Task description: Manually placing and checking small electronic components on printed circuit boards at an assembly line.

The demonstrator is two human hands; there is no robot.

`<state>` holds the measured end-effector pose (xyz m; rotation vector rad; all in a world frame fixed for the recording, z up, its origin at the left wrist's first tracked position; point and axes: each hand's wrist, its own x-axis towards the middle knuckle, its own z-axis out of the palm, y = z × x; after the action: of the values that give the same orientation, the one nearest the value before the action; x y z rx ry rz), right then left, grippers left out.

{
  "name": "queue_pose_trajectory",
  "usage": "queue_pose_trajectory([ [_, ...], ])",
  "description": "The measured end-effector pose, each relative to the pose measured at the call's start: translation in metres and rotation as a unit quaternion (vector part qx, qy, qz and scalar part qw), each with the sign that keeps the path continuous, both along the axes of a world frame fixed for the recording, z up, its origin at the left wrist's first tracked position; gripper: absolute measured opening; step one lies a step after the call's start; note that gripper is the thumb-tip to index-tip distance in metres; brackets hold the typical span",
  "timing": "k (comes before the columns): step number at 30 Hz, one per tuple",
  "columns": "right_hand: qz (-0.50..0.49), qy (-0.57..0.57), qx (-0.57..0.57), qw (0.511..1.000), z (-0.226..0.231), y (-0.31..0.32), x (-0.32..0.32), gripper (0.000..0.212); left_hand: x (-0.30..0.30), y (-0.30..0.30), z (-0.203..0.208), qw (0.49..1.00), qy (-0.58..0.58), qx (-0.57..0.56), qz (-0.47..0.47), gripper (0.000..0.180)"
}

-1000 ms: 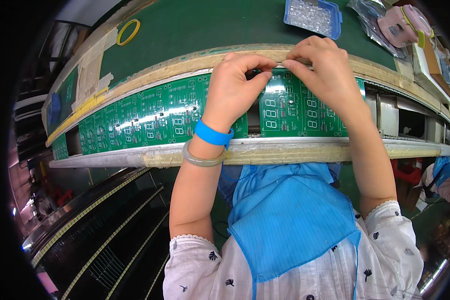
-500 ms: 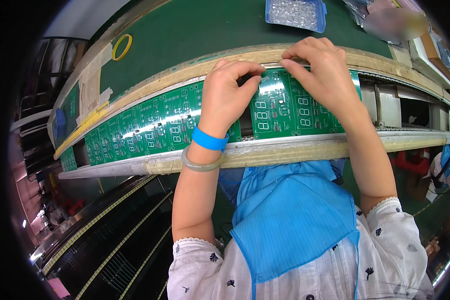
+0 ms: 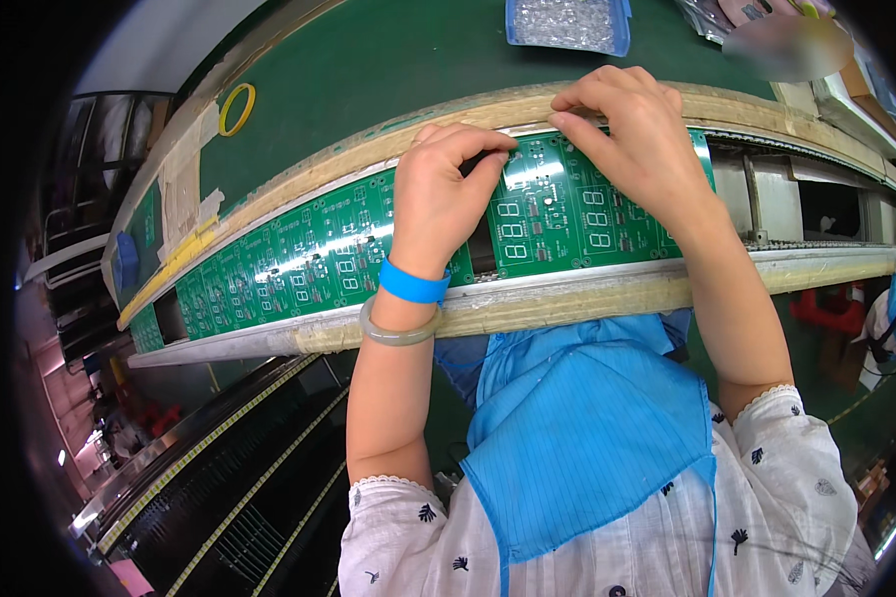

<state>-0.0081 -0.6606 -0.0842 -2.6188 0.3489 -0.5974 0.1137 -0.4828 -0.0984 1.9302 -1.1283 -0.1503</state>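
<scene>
A green circuit board (image 3: pixel 543 214) with white digit outlines lies in the rail track in front of me, under my hands. My left hand (image 3: pixel 446 189) is bent over its left end, thumb and index finger pinched together near the board's far edge. Over the board's right half is my right hand (image 3: pixel 635 134), its thumb and index tip close together at the far rail. Whatever either pinch holds is too small or hidden to make out. To the left, past a dark gap, a longer green board (image 3: pixel 309 254) lies in the same track, partly behind my left wrist.
Wood-edged rails (image 3: pixel 319 164) bound the track. Beyond them, a blue tray (image 3: pixel 567 28) of small clear parts stands on the green table (image 3: pixel 398 70). A yellow tape ring (image 3: pixel 237 109) lies at the far left. Black racks (image 3: pixel 229 497) stand at lower left.
The whole view has shifted slightly, carrying the tray and boards a little leftward in it. Both hands keep nearly the same place over the board, with pinched fingers.
</scene>
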Motion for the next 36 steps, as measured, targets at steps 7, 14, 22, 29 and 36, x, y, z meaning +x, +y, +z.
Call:
queue_pose_trajectory([
  [7, 0.002, -0.007, 0.000, 1.000, -0.001, -0.002, -0.001, 0.020, -0.001, 0.000, 0.000, 1.000, -0.012, 0.005, -0.005, 0.012],
  [14, -0.001, 0.013, -0.013, 1.000, 0.003, -0.003, -0.002, 0.019, 0.000, 0.002, 0.002, 1.000, 0.003, 0.022, -0.001, 0.015],
  [22, -0.003, 0.006, -0.010, 1.000, 0.003, -0.005, -0.001, 0.019, 0.000, 0.002, 0.002, 0.999, -0.004, 0.032, 0.001, 0.016],
  [29, -0.010, 0.006, -0.007, 1.000, 0.004, -0.008, -0.002, 0.021, 0.001, -0.001, 0.003, 0.999, 0.000, 0.039, 0.003, 0.016],
  [36, -0.003, -0.025, 0.016, 1.000, 0.014, -0.017, 0.000, 0.019, -0.002, -0.003, 0.004, 0.998, -0.041, 0.038, -0.007, 0.016],
])
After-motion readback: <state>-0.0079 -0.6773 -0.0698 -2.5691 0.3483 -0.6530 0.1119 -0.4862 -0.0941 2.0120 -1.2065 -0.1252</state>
